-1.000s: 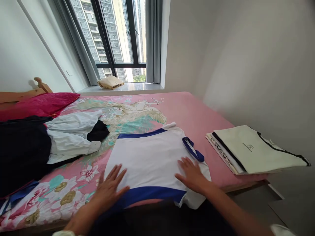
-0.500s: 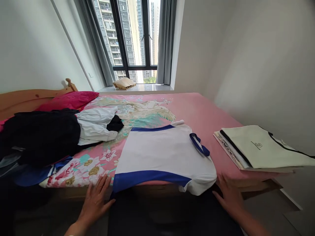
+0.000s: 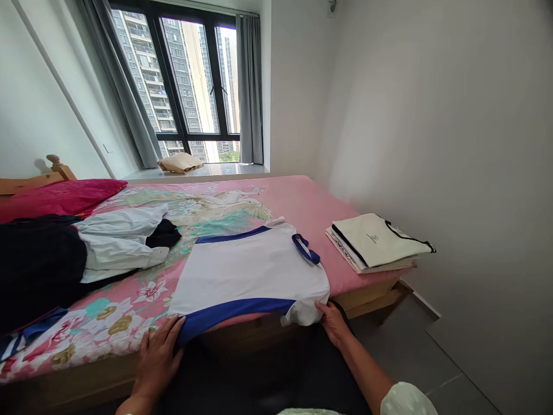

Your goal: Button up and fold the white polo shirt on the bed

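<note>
A white T-shirt (image 3: pixel 246 271) with blue side panels lies spread sideways on the bed's near edge, its blue-trimmed collar to the right. My left hand (image 3: pixel 156 356) rests at the shirt's near left corner, fingers stretched over the blue panel's end and the bed edge, thumb apart below. On the right, my right hand (image 3: pixel 335 326) pinches the edge of the white sleeve, which hangs slightly over the bed's side. Its lower fingers are partly hidden.
A stack of folded cloth items, a cream one (image 3: pixel 365 237) on top, sits at the bed's right corner. Rumpled black clothes (image 3: pixel 38 265) and white clothes (image 3: pixel 121 242) lie on the left, before a red pillow (image 3: pixel 64 196). The bed (image 3: pixel 298 199) reaches toward the window.
My view has turned right. My right hand has moved from beside the sleeve onto it and closed on its edge. My left hand has come onto the shirt's corner.
</note>
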A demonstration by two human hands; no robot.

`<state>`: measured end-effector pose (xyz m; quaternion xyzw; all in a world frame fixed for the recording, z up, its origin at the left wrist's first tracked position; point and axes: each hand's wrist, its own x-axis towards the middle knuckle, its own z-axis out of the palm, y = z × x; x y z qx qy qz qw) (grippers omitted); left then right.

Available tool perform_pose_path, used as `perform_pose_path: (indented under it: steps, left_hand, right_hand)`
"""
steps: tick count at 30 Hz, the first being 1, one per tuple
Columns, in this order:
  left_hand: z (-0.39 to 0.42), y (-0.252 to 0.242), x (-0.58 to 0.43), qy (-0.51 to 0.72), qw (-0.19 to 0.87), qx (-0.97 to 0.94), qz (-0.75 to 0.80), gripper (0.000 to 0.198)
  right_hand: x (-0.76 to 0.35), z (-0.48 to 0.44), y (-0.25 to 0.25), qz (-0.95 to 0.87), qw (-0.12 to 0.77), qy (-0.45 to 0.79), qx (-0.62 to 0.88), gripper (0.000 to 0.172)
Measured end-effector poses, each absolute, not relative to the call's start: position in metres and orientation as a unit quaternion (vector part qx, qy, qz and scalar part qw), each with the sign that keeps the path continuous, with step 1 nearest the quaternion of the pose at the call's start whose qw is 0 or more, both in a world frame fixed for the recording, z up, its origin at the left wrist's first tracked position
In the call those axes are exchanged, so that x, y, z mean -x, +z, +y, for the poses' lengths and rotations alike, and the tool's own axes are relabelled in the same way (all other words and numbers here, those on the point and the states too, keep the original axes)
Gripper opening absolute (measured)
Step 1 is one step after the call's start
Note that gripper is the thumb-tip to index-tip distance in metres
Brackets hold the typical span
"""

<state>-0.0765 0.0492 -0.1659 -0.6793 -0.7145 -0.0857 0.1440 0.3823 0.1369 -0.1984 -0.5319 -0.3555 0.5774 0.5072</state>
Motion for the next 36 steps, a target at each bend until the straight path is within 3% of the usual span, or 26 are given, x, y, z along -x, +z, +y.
perform_pose_path:
  steps: [7,11,14,20,22,25,27,30,33,36]
  left_hand:
    - [0.051,-0.172,0.068,-0.081,0.135,0.671,-0.725,0.052]
    - [0.053,-0.172,0.058,-0.079,0.130,0.651,-0.743,0.053]
    - [0.053,-0.171,0.061,-0.073,0.139,0.657,-0.737,0.053]
    - [0.053,-0.168,0.077,-0.072,0.141,0.675,-0.720,0.063]
    - [0.052,-0.168,0.077,-0.082,0.144,0.674,-0.720,0.066]
    - [0.052,-0.170,0.073,-0.101,0.163,0.673,-0.714,0.063]
    - [0.053,-0.169,0.070,-0.099,0.169,0.676,-0.711,0.061]
    - [0.055,-0.166,0.070,-0.072,0.157,0.675,-0.718,0.058]
    - [0.057,-0.166,0.073,-0.055,0.146,0.669,-0.726,0.058]
    - [0.056,-0.172,0.073,-0.072,0.144,0.666,-0.728,0.063]
  right_hand:
    - [-0.398,0.123,-0.181,-0.314,0.488,0.695,0.425,0.042]
    - [-0.398,0.111,-0.174,-0.315,0.442,0.743,0.391,0.044]
    - [-0.394,0.107,-0.174,-0.330,0.413,0.735,0.424,0.043]
    - [-0.389,0.103,-0.176,-0.327,0.454,0.719,0.412,0.045]
    - [-0.394,0.103,-0.179,-0.351,0.414,0.714,0.441,0.043]
    - [-0.409,0.108,-0.176,-0.437,0.349,0.580,0.593,0.040]
    - [-0.420,0.119,-0.165,-0.514,0.369,0.383,0.673,0.037]
    - [-0.428,0.148,-0.137,-0.618,0.409,0.155,0.653,0.030]
    - [-0.419,0.189,-0.113,-0.689,0.380,0.079,0.613,0.037]
    - [-0.406,0.233,-0.106,-0.685,0.346,0.139,0.626,0.061]
